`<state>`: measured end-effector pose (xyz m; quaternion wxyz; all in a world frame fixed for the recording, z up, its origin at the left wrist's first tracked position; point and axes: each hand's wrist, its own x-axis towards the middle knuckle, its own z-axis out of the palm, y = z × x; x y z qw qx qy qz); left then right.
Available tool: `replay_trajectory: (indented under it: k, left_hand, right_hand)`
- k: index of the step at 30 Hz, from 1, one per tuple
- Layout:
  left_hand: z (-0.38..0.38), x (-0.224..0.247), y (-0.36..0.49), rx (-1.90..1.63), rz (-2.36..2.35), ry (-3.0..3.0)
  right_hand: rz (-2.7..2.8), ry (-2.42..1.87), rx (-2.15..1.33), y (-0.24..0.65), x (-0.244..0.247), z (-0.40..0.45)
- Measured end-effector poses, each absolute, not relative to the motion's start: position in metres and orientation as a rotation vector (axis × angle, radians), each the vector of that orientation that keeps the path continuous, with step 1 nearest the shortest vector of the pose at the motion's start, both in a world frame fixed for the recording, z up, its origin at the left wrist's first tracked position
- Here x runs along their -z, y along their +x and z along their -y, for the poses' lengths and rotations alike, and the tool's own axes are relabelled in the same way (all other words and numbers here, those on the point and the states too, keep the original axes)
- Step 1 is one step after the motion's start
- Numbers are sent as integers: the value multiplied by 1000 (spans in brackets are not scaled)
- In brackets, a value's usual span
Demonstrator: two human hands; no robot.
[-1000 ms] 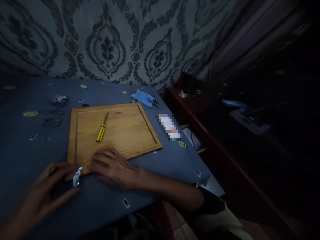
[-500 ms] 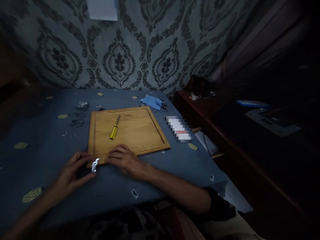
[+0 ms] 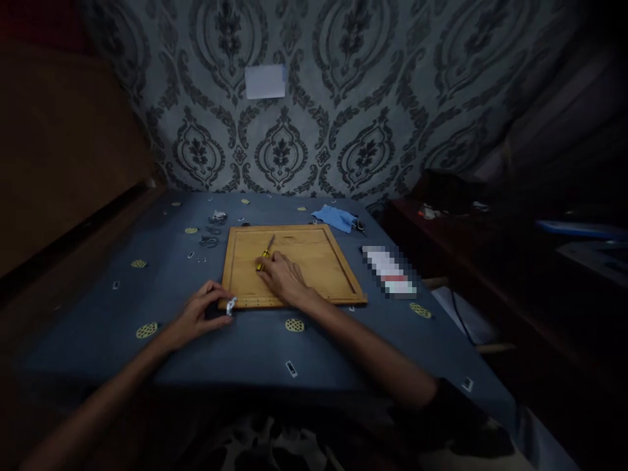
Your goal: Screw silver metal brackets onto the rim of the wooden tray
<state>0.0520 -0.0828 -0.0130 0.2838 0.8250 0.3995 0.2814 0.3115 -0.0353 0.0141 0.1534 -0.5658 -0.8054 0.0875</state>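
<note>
A framed wooden panel (image 3: 314,252) lies flat on the blue patterned cloth. At its near left corner my left hand (image 3: 201,313) pinches a small shiny metal bracket (image 3: 230,306) between thumb and fingers, against the panel's edge. My right hand (image 3: 285,278) is over the panel, its fingers closed around the yellow-and-black handle of a screwdriver (image 3: 267,251). The screwdriver's shaft points away from me, and part of the handle is hidden by my fingers. Small dark holes show along the panel's near edge.
Several metal pieces (image 3: 210,241) lie left of the panel, with tiny bits nearby. A blue cloth (image 3: 336,217) sits behind it, beside a dark-handled item (image 3: 360,226). To the right is a blurred-out rectangular object (image 3: 390,271). A patterned wall (image 3: 282,150) borders the table's far side.
My right hand has left the panel's near edge, reached farther in, and taken hold of the screwdriver. My left hand keeps the bracket at the corner. The camera view has shifted.
</note>
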Motion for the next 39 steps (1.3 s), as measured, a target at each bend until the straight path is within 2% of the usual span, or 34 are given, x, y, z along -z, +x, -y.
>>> replay_trajectory:
  k: [9, 18, 24, 39]
  left_hand:
    - [81, 13, 51, -763, -1034, 2122]
    - [77, 10, 44, -794, -1019, 2042]
    - [78, 8, 45, -776, -1017, 2039]
    - [86, 4, 53, -712, -992, 2226]
  right_hand:
    - [2166, -1634, -189, 332, 1, 22]
    - [2275, -968, -228, 312, 21, 82]
    - [2298, -727, -197, 302, 28, 85]
    - [2380, -683, -139, 306, 16, 92]
